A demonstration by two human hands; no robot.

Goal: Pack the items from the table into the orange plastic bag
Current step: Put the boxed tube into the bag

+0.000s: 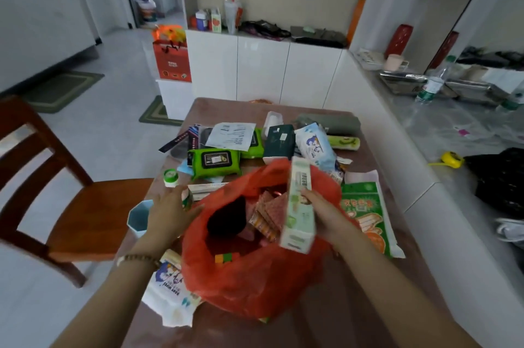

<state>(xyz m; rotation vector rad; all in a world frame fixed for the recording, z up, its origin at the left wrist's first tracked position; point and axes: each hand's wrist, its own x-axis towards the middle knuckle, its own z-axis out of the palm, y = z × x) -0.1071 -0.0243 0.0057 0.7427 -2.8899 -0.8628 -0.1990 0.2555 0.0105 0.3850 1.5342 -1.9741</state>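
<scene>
The orange plastic bag (255,279) sits open on the brown table (340,319), with snack packets and a small coloured cube inside. My right hand (323,214) grips a long pale-green box (299,206) tilted over the bag's mouth. My left hand (170,214) lies at the bag's left rim beside a small green-and-white container (187,198); I cannot tell whether it holds it. Behind the bag lie a green wipes pack (215,162), a dark green box (279,140) and a blue-white wipes pack (316,146).
A green-orange snack bag (368,214) lies right of the bag, a baby wipes pack (170,291) at its front left, a pale blue cup (139,218) at the table's left edge. A wooden chair (71,206) stands left. White cabinets run along the right.
</scene>
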